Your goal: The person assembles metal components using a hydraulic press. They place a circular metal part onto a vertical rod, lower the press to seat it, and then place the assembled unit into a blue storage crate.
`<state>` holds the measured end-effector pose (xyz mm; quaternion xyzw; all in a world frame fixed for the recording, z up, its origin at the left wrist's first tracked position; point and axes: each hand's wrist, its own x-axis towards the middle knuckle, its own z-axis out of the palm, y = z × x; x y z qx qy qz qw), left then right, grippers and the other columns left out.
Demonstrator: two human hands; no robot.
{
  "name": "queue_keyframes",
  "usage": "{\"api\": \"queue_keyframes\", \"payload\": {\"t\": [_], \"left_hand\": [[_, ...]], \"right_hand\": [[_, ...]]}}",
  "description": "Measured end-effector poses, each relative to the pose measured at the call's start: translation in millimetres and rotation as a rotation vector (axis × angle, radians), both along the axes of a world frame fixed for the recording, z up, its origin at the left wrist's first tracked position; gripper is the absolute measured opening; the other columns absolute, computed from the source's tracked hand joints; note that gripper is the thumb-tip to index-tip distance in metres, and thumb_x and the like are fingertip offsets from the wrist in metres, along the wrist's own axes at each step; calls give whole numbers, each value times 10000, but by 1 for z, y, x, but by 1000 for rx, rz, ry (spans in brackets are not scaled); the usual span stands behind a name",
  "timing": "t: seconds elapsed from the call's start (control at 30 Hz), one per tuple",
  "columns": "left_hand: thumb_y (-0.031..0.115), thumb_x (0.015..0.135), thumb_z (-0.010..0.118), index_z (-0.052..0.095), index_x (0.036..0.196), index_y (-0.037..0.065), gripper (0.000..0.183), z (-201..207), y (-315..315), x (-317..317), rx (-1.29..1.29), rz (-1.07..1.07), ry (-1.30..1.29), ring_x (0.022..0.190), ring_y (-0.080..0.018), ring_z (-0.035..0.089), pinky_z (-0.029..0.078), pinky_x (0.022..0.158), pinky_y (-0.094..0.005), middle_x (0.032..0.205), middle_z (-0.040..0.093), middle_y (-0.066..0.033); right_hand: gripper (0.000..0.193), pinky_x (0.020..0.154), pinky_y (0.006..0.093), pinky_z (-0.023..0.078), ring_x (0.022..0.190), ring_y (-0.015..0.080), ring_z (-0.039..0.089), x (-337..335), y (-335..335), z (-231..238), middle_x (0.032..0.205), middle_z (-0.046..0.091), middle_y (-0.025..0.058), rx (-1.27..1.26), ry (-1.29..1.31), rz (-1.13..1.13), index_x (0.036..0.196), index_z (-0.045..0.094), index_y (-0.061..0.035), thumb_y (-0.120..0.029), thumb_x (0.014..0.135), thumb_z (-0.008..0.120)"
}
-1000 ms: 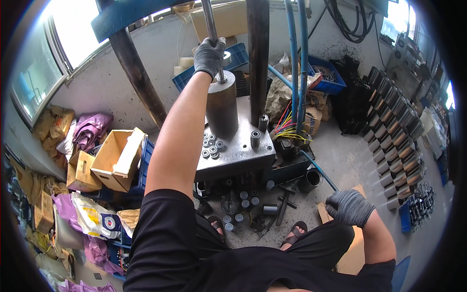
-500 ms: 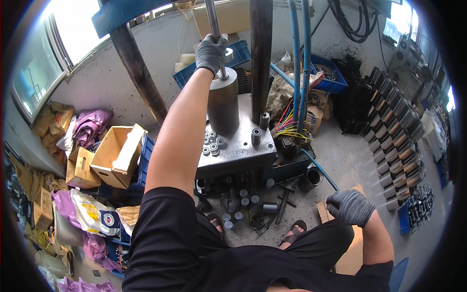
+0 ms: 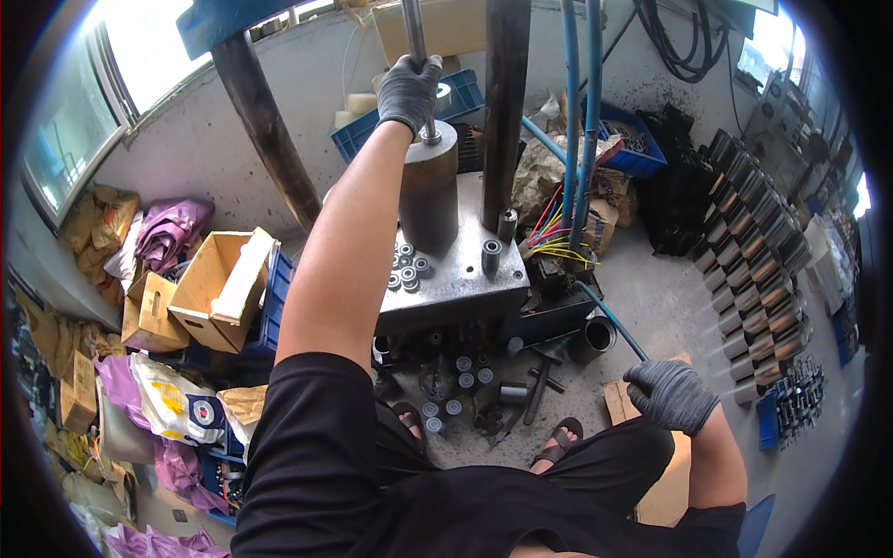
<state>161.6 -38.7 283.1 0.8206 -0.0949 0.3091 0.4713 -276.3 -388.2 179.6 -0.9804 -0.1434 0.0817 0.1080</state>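
Observation:
My gloved left hand (image 3: pixel 409 95) is closed around an upright steel rod (image 3: pixel 415 33). The rod's lower end meets the top of a thick grey metal cylinder (image 3: pixel 430 200), which stands on the steel press table (image 3: pixel 456 302). Several small ring-shaped bearings (image 3: pixel 406 270) lie on that table, left of a short dark sleeve (image 3: pixel 491 258). At the lower right, my gloved right hand (image 3: pixel 672 396) is wrapped round the near end of a slanting blue lever (image 3: pixel 611 319). The lever's far end reaches the machine base beside the table.
Dark press columns (image 3: pixel 503 112) and blue hoses (image 3: pixel 570 121) rise around the table. A hammer (image 3: pixel 537 395), small round parts and an open tube (image 3: pixel 595 339) lie on the floor before me. Stacked metal cylinders (image 3: pixel 753 279) stand right; wooden boxes (image 3: pixel 219 290) and bags stand left.
The view has shifted very slightly. Both hands keep their grips, the left on the rod and the right on the lever, with no other clear movement.

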Motion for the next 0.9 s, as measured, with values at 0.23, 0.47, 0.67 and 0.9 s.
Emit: {"api": "queue_keyframes", "payload": {"t": [0.23,0.47,0.67,0.9], "left_hand": [[481,1024,636,735,1093,16,480,-3,-7,2,-10,-8,5,823,-201,742,581,804,-352,879,779,-110],[487,1027,629,741,1087,20,483,-2,4,1,2,7,-7,824,-201,738,584,806,-352,891,777,-109],[526,1016,623,742,1125,45,507,-3,-3,0,-50,-55,32,879,-280,751,572,894,-404,933,781,-141],[299,1027,652,675,1076,60,245,-5,9,-19,-349,-327,31,735,-129,677,562,664,-291,815,684,-30]], "right_hand": [[205,768,478,569,822,403,700,-2,-1,5,854,695,190,-4,-27,-50,1001,722,-47,-231,947,651],[203,722,469,538,806,387,655,43,1,25,893,665,174,-10,-698,-78,1134,687,-41,-135,955,677],[147,829,408,599,908,345,729,142,6,84,1000,733,171,181,-1115,-5,1103,710,-27,-92,974,681],[213,908,391,594,985,346,738,191,4,99,1073,751,193,93,-931,-189,1125,741,-8,-156,976,707]]}}
